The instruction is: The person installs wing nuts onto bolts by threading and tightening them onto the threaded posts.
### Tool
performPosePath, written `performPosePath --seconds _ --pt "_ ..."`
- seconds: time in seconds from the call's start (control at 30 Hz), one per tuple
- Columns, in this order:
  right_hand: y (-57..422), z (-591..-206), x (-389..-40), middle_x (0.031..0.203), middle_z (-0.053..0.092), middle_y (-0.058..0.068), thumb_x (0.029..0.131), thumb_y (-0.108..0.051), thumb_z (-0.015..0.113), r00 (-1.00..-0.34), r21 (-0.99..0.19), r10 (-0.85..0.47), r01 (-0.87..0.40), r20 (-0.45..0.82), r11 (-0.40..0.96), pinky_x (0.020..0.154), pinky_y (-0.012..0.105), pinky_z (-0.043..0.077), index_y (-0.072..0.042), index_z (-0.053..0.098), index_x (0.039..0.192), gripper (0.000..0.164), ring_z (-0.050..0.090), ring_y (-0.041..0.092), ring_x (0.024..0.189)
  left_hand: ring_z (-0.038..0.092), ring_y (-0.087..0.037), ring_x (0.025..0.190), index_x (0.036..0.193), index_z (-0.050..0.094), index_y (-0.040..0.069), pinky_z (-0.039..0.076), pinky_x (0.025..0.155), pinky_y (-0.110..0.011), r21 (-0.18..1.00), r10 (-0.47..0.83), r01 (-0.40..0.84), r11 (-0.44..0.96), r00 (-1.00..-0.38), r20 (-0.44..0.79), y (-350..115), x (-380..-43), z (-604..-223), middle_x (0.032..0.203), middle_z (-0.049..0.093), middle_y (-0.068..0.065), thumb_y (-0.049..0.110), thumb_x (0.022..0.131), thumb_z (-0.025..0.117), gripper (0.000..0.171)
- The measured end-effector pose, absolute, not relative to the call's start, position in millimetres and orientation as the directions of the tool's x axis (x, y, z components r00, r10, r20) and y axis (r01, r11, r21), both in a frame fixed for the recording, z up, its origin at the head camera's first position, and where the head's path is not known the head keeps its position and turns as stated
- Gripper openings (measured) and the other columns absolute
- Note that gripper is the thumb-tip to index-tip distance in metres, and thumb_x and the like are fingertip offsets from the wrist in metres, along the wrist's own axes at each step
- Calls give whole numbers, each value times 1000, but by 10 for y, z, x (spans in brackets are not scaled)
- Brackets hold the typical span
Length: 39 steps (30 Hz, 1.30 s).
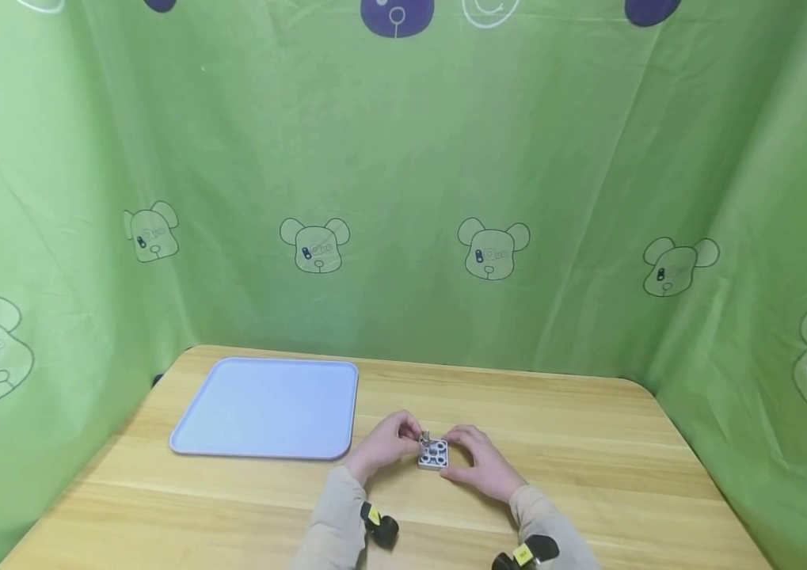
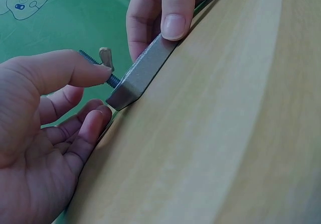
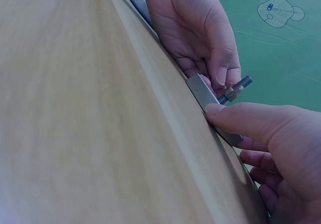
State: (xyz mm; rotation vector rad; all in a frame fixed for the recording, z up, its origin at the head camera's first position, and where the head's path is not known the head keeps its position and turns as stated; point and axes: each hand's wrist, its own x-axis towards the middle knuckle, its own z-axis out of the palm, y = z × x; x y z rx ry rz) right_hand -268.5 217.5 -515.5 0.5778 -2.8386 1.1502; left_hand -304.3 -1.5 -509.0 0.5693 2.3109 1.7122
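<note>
A small square metal block with round recesses lies on the wooden table in front of me. From its left part rises a threaded bolt, on which a wing nut sits partway up. My left hand pinches the wing nut with its fingertips, the other fingers loosely curled beside the block. My right hand grips the block from the right, thumb on the near edge and fingers at the far edge. In the right wrist view, the right thumb presses against the block's side, and the left fingers partly hide the nut.
A light blue tray lies on the table to the left of my hands. Green curtains with bear drawings hang around the back and sides. Each sleeve carries a black wrist camera.
</note>
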Motion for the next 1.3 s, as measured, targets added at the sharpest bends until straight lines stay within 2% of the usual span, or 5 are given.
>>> performPosePath --seconds 0.37,0.53,0.77,1.07,1.3 --pt "2170 -5160 -2687 134 53 13 76 -38 79 -931 -674 -328 -345 158 653 110 60 32 -10 61 123 57 47 36 129 55 -15 88 104 63 1 46 81 -27 945 455 192 263 -889 54 -14 -3051 -5078 99 64 -13 3 74 74 32" --pt "2171 -5157 -2688 134 53 13 76 -38 79 -931 -676 -329 -343 155 652 110 61 31 -9 61 123 58 46 37 129 55 -15 88 104 65 2 46 80 -29 942 448 198 271 -892 58 -12 -3050 -5092 100 64 -12 7 78 74 28" --pt "2172 -5153 -2692 135 53 13 76 -39 79 -929 -666 -332 -351 161 658 110 61 32 -10 60 123 58 47 37 129 56 -16 93 101 68 6 47 87 -35 916 442 247 317 -892 88 -16 -3068 -5115 103 62 -9 13 84 71 19" --pt "2169 -5155 -2691 134 54 13 76 -39 79 -928 -664 -334 -354 163 659 110 61 32 -10 61 123 57 47 36 129 55 -14 95 103 69 8 45 90 -37 895 469 289 341 -877 104 -24 -3080 -5123 103 64 -7 15 87 68 17" --pt "2169 -5161 -2694 133 54 13 76 -38 79 -926 -668 -339 -359 168 652 109 61 32 -9 61 122 57 48 37 128 54 -15 90 111 56 2 46 82 -28 954 442 180 241 -895 57 -13 -3065 -5110 103 62 -12 6 82 69 32"
